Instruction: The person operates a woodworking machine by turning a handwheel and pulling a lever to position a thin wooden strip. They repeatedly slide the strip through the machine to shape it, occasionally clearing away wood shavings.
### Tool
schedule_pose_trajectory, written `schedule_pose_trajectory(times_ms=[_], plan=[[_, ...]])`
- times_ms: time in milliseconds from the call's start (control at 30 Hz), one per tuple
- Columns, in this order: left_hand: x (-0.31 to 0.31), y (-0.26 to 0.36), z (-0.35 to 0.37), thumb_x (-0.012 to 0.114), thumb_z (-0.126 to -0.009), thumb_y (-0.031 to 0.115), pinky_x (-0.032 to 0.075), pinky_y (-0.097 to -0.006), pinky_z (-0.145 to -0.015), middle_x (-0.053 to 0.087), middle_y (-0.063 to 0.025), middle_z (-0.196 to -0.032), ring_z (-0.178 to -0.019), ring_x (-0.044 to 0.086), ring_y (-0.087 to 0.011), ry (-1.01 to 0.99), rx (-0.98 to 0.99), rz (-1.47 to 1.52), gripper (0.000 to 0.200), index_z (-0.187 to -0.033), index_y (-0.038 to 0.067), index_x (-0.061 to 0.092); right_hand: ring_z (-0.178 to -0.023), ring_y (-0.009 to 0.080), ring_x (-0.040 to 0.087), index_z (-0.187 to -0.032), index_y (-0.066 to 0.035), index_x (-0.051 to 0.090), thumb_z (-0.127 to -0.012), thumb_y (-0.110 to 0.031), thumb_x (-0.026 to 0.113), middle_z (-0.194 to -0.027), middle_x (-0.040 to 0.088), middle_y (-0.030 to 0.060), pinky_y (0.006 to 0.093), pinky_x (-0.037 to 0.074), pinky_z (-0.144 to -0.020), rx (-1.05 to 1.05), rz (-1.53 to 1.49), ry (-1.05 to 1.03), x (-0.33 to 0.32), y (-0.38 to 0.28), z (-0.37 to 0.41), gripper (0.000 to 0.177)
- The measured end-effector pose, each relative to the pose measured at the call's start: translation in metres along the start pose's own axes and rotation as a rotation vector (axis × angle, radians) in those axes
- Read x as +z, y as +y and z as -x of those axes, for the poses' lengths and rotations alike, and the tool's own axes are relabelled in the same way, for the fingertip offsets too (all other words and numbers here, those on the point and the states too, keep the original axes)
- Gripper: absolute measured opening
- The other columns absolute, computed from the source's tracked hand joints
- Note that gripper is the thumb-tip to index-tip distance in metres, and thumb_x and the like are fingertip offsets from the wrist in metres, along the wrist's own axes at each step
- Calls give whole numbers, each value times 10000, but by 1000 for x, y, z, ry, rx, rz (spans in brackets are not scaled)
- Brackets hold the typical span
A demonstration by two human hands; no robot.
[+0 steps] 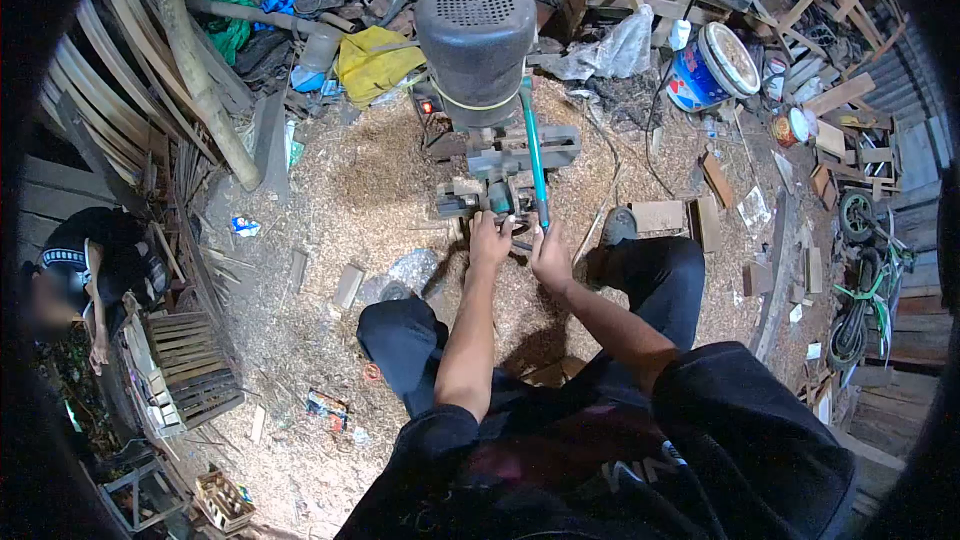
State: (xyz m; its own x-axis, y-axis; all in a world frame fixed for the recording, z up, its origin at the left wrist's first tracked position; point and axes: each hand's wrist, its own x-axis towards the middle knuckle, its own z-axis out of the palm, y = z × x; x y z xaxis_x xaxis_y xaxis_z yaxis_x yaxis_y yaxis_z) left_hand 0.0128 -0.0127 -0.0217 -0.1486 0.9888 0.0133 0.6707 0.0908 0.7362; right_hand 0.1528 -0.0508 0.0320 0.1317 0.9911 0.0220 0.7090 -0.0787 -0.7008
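Observation:
In front of me stands a floor machine with a large dark motor housing (475,40) and a metal clamp-like bed (525,150) below it. A long teal lever (534,155) with a dark grip slopes down from the machine towards me. My right hand (552,258) is closed at the lever's lower end. Just beside it, my left hand (488,243) has its fingers curled at the near side of the machine, by a green part (500,196). What the left fingers hold is hidden by the hand.
Wood shavings (300,240) cover the ground. A blue-and-white bucket (700,70) and a yellow cloth (375,65) lie behind the machine. Wood blocks (657,216) lie to the right, near a small green bicycle (870,290). Another person (95,260) sits at left beside a slatted crate (190,360).

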Motion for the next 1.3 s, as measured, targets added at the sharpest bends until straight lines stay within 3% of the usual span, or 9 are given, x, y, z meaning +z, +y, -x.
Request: schedule_pose_trajectory(times_ms=[167, 300, 667, 767, 800, 1000, 1100, 1133, 1300], plan=[[7, -6, -1, 682, -863, 327, 427, -511, -860, 545, -227, -972, -972, 517, -432, 18, 17, 34, 368, -938, -9, 552, -753, 541, 577, -1158, 3, 393, -983, -226, 462, -820, 586, 317, 611, 422, -680, 25, -56, -27, 14, 13, -7, 296], [1, 2, 2, 678, -871, 323, 425, -509, -831, 545, -222, -944, -944, 517, -430, 45, 53, 67, 363, -930, -10, 546, -760, 537, 583, -1142, 23, 453, -980, -252, 496, -855, 595, 339, 599, 438, -647, -75, -35, 160, 37, 29, -10, 322], [-5, 9, 3, 680, -874, 272, 422, -499, -800, 534, -210, -928, -904, 515, -418, 56, 66, 48, 304, -924, 2, 549, -862, 535, 606, -1401, -33, 345, -975, -218, 467, -995, 622, 335, 595, 482, -721, -24, -207, 3, 70, 70, -23, 481], [-8, 15, 3, 674, -878, 265, 416, -498, -810, 531, -211, -938, -915, 511, -414, 42, 50, 91, 303, -944, -3, 547, -822, 536, 610, -1415, -45, 325, -983, -235, 453, -947, 633, 331, 607, 478, -693, -7, -155, 24, 71, 71, -23, 489], [-6, 12, 3, 669, -882, 267, 411, -509, -812, 528, -215, -950, -923, 509, -418, 41, 50, 91, 309, -956, -6, 545, -870, 521, 583, -1320, -16, 402, -1007, -207, 419, -987, 596, 298, 560, 454, -736, 108, -157, -63, 64, 62, -22, 367], [-1, -1, 2, 665, -892, 303, 410, -522, -813, 535, -225, -953, -922, 509, -430, 57, 129, 27, 329, -952, 2, 549, -858, 518, 585, -1284, -28, 438, -1013, -234, 427, -940, 603, 302, 564, 445, -722, 45, -245, 0, 58, 53, -21, 340], [0, -6, 3, 671, -888, 332, 415, -521, -811, 542, -235, -967, -917, 517, -432, 62, 123, 84, 351, -964, 11, 550, -860, 558, 594, -1410, -83, 335, -998, -293, 433, -959, 632, 344, 617, 457, -704, 16, -237, -5, 54, 49, -19, 473], [-2, -7, 3, 668, -892, 341, 423, -515, -833, 554, -239, -1003, -949, 530, -435, 31, 88, 97, 358, -1006, 21, 555, -916, 547, 588, -1397, -40, 345, -1000, -260, 442, -1036, 611, 350, 592, 460, -750, 82, -261, -111, 44, 46, -17, 464], [-9, -1, 9, 614, -933, 298, 446, -465, -931, 578, -240, -1143, -1080, 557, -432, -33, 31, 162, 362, -1156, 19, 558, -1023, 449, 576, -1273, 14, 464, -984, -148, 490, -1103, 564, 285, 489, 453, -901, -313, -347, 131, -33, -12, -2, 332]])
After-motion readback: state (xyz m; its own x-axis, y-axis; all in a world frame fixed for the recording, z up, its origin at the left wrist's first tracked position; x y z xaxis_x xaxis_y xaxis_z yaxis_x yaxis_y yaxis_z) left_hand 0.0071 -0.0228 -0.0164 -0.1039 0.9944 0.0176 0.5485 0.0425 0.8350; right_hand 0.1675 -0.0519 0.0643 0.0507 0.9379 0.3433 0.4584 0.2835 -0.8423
